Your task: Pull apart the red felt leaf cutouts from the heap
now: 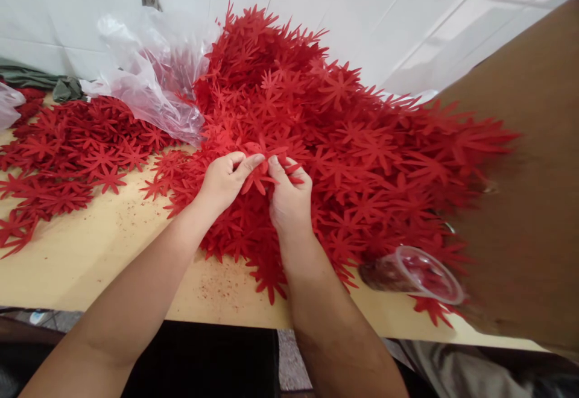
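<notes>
Both hands meet at the front of a large heap of red star-shaped, petal-like pieces (pixel 344 138). My left hand (pixel 228 178) pinches the left side of a red flower piece (pixel 257 180) between thumb and fingers. Opposite it, my right hand (pixel 289 190) is closed on the right side of red petals, with thumb and index finger near my left thumb. Some petals poke out between the fingers of my right hand. Whether the hands hold one piece or a few layered ones is unclear.
A clear plastic cup (pixel 429 274) lies tilted at the right front. A brown board (pixel 529 205) stands at the right. Behind the left, darker red pile (pixel 81 145) are a clear plastic bag (pixel 154 78) and green cloth (pixel 67 89). Crumbs dot the table (pixel 113 253).
</notes>
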The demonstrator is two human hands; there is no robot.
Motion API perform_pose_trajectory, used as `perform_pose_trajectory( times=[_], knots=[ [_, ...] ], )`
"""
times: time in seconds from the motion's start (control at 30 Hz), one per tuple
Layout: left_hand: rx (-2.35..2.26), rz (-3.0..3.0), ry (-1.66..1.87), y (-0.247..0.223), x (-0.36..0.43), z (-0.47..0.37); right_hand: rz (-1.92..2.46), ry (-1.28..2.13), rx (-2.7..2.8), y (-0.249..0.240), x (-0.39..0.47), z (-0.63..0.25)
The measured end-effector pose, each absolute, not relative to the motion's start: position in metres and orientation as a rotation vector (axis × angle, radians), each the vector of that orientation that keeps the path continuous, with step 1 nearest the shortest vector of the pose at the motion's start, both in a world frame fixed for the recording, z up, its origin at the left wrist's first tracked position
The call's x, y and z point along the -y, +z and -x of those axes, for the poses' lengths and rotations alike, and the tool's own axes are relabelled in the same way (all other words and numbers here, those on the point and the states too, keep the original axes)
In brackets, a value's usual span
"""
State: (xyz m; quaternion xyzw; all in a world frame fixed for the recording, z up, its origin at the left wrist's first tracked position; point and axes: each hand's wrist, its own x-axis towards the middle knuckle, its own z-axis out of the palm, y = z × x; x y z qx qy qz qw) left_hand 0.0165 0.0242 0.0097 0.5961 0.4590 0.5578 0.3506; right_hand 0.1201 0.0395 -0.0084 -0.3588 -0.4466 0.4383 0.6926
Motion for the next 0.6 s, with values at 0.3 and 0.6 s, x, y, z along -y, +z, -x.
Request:
perform_pose_trajectory(
  times=[0.3,0.6],
  knots=[
    [-1.217,-1.473,1.543,0.0147,-0.0265,-0.0141,0.803,0.939,0.845,-0.0044,-0.0440,-0.1287],
    [-1.287,-1.487,1.562,0.0133,-0.0303,-0.0115,0.797,0.930,0.984,-0.0076,-0.0440,-0.1249]
  ],
)
